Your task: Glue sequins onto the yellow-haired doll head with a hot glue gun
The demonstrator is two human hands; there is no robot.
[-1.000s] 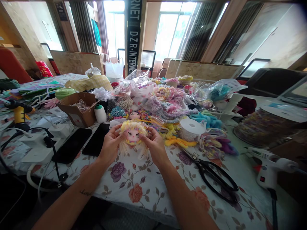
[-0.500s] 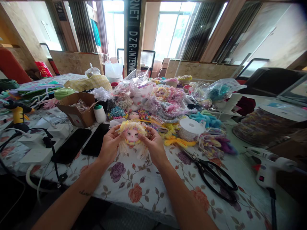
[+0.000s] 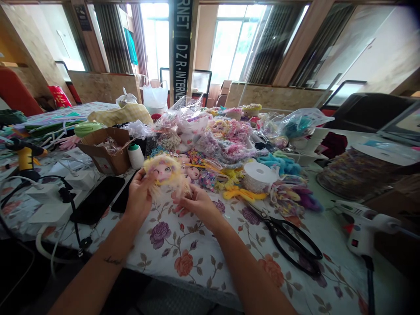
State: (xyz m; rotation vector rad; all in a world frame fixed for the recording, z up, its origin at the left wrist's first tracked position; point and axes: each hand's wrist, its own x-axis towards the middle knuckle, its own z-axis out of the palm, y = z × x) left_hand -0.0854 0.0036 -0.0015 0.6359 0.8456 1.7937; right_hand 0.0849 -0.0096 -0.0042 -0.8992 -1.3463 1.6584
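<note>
A small doll head [image 3: 163, 171] with a painted face and fluffy yellow hair is held above the flowered tablecloth. My left hand [image 3: 141, 192] grips it from the left, thumb over the face's edge. On the other side, my right hand [image 3: 197, 204] pinches the pale strands of hair [image 3: 180, 189] hanging at the lower right; motion blurs them somewhat. Just behind lie more doll faces [image 3: 193, 173], partly covered by the held one. Black-handled scissors [image 3: 292, 238] rest to the right of my right hand.
At left are a cardboard box [image 3: 106, 153], a thread spool [image 3: 135, 156], a dark phone [image 3: 97, 199] and power adapters [image 3: 49, 199]. Yarn and plastic bags [image 3: 226, 135] pile up behind. A white reel [image 3: 260, 176] and a glue gun [image 3: 364, 227] stand at right.
The doll head has moved left and turned, staying in my left hand. My right hand has left the head's right side and moved down to the hair. More doll faces behind are uncovered.
</note>
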